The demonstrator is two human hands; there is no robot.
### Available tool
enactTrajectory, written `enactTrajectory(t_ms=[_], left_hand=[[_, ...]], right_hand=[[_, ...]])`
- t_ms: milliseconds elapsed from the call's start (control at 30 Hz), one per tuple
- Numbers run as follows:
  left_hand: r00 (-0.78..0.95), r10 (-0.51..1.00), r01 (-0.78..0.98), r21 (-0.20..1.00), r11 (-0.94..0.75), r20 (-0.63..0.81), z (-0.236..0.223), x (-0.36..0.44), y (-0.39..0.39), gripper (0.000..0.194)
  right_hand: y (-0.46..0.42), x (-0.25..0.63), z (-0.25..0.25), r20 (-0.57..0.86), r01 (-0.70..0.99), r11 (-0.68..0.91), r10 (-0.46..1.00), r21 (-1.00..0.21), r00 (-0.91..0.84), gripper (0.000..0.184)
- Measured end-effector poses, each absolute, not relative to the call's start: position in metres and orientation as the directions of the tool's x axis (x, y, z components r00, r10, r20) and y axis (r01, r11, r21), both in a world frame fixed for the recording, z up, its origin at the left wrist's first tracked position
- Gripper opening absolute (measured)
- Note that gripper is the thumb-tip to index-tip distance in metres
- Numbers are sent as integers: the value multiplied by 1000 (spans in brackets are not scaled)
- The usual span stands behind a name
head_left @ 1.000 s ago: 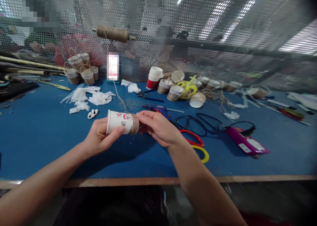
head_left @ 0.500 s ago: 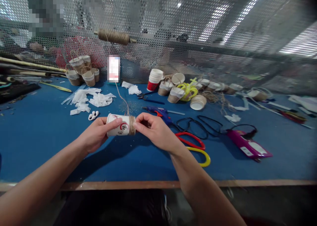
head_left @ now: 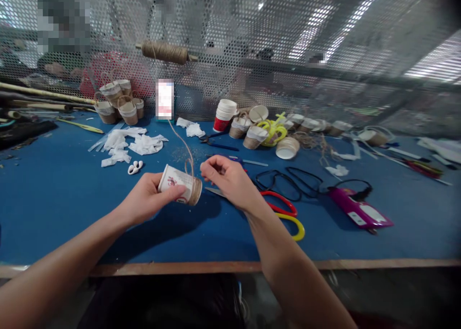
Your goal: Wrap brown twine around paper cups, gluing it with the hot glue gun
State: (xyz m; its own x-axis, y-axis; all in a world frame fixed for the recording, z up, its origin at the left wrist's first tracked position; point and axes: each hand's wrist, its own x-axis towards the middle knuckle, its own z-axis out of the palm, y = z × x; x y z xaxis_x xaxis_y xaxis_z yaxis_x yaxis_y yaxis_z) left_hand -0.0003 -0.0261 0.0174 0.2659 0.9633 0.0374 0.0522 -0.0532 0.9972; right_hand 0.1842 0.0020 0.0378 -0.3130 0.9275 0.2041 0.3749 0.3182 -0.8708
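My left hand (head_left: 153, 194) is closed round a white paper cup (head_left: 175, 179) lying tilted on its side, thumb across its printed wall. Brown twine (head_left: 195, 191) is wound in a band round the cup's right end. From that band a loose strand (head_left: 190, 153) makes a small loop and runs up toward the twine spool (head_left: 164, 52). Just right of the cup, apart from it, my right hand (head_left: 225, 177) has its fingers pinched together; what they hold, if anything, cannot be made out. Beneath that hand lie scissors (head_left: 279, 202) with one red and one yellow handle.
A glue gun (head_left: 234, 160) lies partly hidden behind my right hand. Beyond are white scraps (head_left: 147, 144), pliers (head_left: 221, 145), stacked paper cups (head_left: 225, 115) and several twine-wrapped cups (head_left: 255, 137). A purple pouch (head_left: 360, 209) lies at right. Small twine-wrapped baskets (head_left: 127, 112) stand at back left.
The cup has tilted, its wrapped end turning down and toward me. My right hand has come off the cup's end and moved slightly up and away. The twine strand now hangs in a loop.
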Motion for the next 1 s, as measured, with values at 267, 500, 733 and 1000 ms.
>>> enactTrajectory(t_ms=[267, 500, 733, 1000], left_hand=[[439, 898, 141, 989, -45, -22, 15, 7, -35, 16], [507, 859, 93, 995, 26, -70, 15, 5, -36, 14], [614, 782, 48, 994, 98, -107, 17, 3, -36, 14], [723, 672, -1, 972, 233, -160, 21, -2, -37, 13]], right_hand=[[11, 179, 26, 163, 315, 256, 942, -914, -293, 21], [8, 180, 29, 113, 339, 292, 881, -894, -459, 23], [21, 188, 24, 250, 409, 303, 951, -860, -181, 19], [30, 189, 20, 157, 281, 168, 986, -945, -61, 13]])
